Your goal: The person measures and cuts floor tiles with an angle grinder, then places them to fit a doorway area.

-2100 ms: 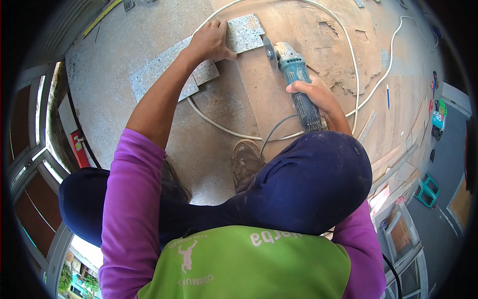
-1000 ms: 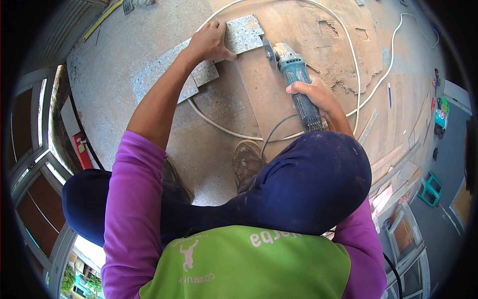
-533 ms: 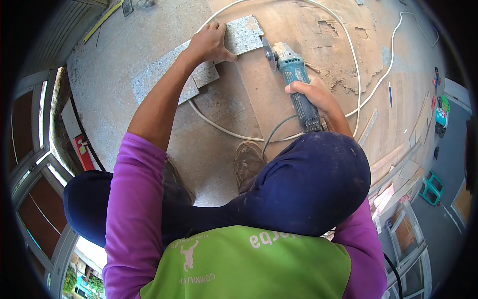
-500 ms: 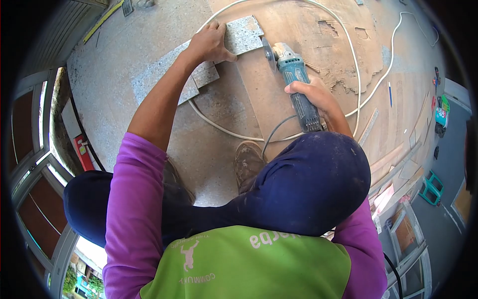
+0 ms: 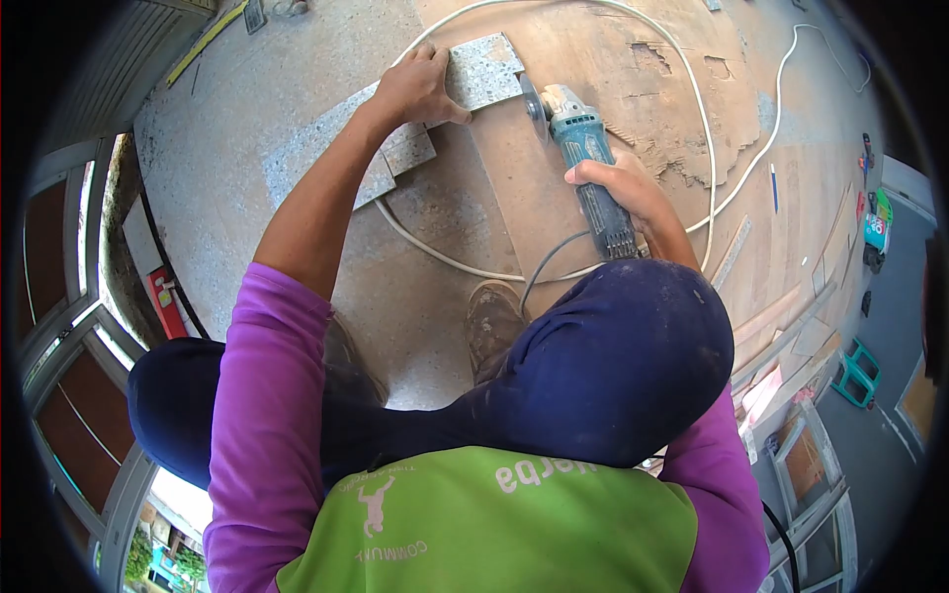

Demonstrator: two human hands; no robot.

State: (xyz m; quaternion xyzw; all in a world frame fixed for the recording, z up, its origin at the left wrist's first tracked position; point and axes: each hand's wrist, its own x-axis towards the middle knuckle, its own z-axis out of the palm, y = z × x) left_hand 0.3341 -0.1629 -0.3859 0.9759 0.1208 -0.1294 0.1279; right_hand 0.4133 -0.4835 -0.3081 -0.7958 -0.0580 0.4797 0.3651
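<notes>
A speckled grey-and-white tile [image 5: 486,67] lies at the top middle, notched at its right end. My left hand [image 5: 420,87] grips it, fingers over the far edge and thumb along the near edge. More speckled tile pieces [image 5: 408,150] lie beneath and beside that wrist. Wrapped around the body of a teal and black angle grinder [image 5: 583,138] is my right hand [image 5: 628,188]. The grinder's cutting disc [image 5: 534,107] stands on edge right at the tile's right end; whether it touches cannot be made out.
A pale cable [image 5: 710,128] loops around the work area over a worn plywood sheet [image 5: 633,49]. A blue pencil [image 5: 775,188], wood strips [image 5: 732,252] and a green stool [image 5: 858,374] are on the right. At left stands a red object [image 5: 165,301] by the door frames.
Almost nothing differs. Both hands, the tile and the grinder keep their places, and my right knee has shifted very slightly.
</notes>
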